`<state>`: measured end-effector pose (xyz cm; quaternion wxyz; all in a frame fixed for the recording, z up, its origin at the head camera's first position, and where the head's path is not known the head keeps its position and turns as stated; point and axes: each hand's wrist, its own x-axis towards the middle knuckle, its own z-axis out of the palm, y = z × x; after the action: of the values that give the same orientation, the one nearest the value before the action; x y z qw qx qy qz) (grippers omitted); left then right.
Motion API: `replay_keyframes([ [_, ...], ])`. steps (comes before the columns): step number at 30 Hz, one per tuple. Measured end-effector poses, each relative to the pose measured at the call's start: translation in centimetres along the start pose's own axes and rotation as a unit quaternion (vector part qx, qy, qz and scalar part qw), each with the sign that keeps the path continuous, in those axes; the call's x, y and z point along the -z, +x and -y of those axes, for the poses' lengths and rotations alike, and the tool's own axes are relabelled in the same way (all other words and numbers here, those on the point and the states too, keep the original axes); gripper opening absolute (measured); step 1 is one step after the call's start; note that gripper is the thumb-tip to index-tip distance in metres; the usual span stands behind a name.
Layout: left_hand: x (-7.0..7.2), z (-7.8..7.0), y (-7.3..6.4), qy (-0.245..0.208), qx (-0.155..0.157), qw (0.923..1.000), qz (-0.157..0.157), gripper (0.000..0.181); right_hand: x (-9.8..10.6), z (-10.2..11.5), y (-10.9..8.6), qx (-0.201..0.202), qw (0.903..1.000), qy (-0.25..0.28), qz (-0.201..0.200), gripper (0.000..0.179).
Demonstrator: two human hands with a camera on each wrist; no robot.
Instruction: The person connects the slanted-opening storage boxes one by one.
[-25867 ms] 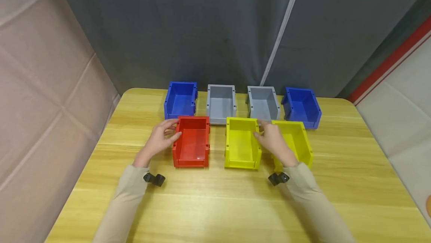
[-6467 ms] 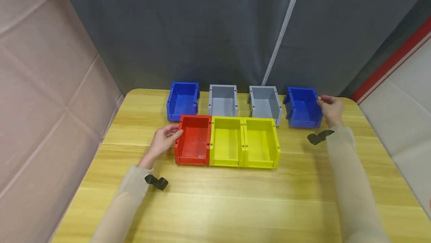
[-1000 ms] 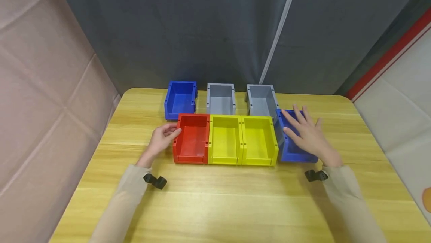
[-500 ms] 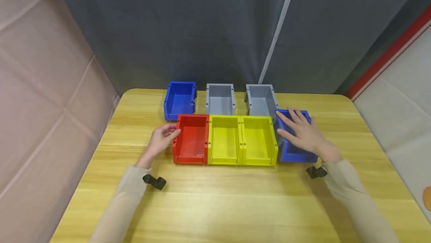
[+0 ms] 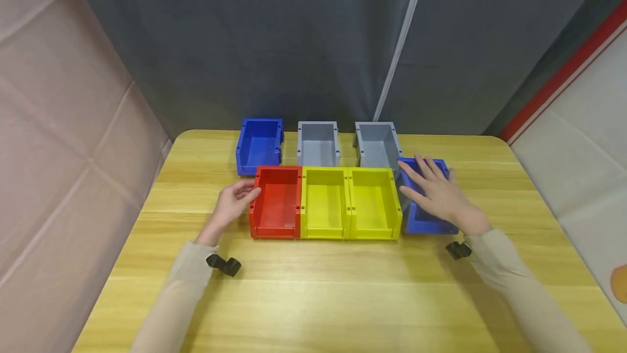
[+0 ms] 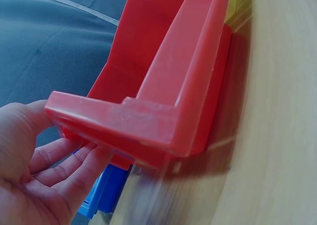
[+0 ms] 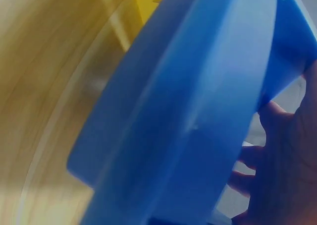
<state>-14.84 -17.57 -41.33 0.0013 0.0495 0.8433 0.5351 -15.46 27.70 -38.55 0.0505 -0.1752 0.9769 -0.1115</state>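
In the head view, my left hand [image 5: 230, 206] pinches the left wall of a red storage bin [image 5: 276, 203], thumb at the rim and fingers outside. The left wrist view shows the thumb on the red bin's [image 6: 148, 116] edge and the other fingers beneath it. Against the red bin stand a yellow bin [image 5: 325, 200] and another yellow bin [image 5: 374, 200], side by side. My right hand [image 5: 443, 195] lies spread across the top of a blue bin [image 5: 431, 226] at the row's right end, hiding much of it. This blue bin [image 7: 183, 116] fills the right wrist view.
Behind the front row stand a blue bin [image 5: 259, 143], a grey bin [image 5: 318, 145] and another grey bin [image 5: 378, 146]. A wooden table [image 5: 313, 298] carries them all. A dark curtain [image 5: 245, 43] hangs at its back edge.
Since the oldest frames, the yellow bins have closed up against the red one, and the right blue bin has come forward from the back row beside them. The last second shows only slight shifts.
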Motion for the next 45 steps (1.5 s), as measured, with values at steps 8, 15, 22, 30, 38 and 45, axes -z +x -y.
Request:
replay_keyframes([
  [8, 0.0, 0.1, -0.1, 0.01, 0.003, 0.9999, 0.001, 0.033, 0.0, 0.2, 0.0, -0.009, 0.9999, -0.01, 0.006, 0.066],
  [15, -0.1, 0.7, 0.3, 0.004, 0.0, 1.0, -0.001, 0.033, 0.0, 0.3, 0.0, -0.009, 0.9998, -0.015, 0.008, 0.066],
  [22, 0.0, 0.0, -0.1, 0.006, 0.004, 1.0, 0.001, 0.034, -0.1, 0.5, 0.2, -0.011, 0.9989, -0.044, 0.006, 0.066],
  [30, -0.1, 0.0, 0.0, 0.002, 0.004, 1.0, 0.002, 0.033, -1.5, 0.1, 0.0, -0.025, 0.9984, -0.045, 0.024, 0.068],
  [38, -0.3, 0.7, 0.2, 0.011, 0.001, 0.9999, 0.0, 0.032, -1.9, -0.6, 0.3, -0.008, 0.9998, -0.011, 0.014, 0.067],
  [45, -0.4, 3.8, 1.8, 0.007, 0.013, 0.9999, -0.001, 0.037, -3.7, -0.6, 0.2, -0.008, 0.9994, -0.03, -0.014, 0.064],
])
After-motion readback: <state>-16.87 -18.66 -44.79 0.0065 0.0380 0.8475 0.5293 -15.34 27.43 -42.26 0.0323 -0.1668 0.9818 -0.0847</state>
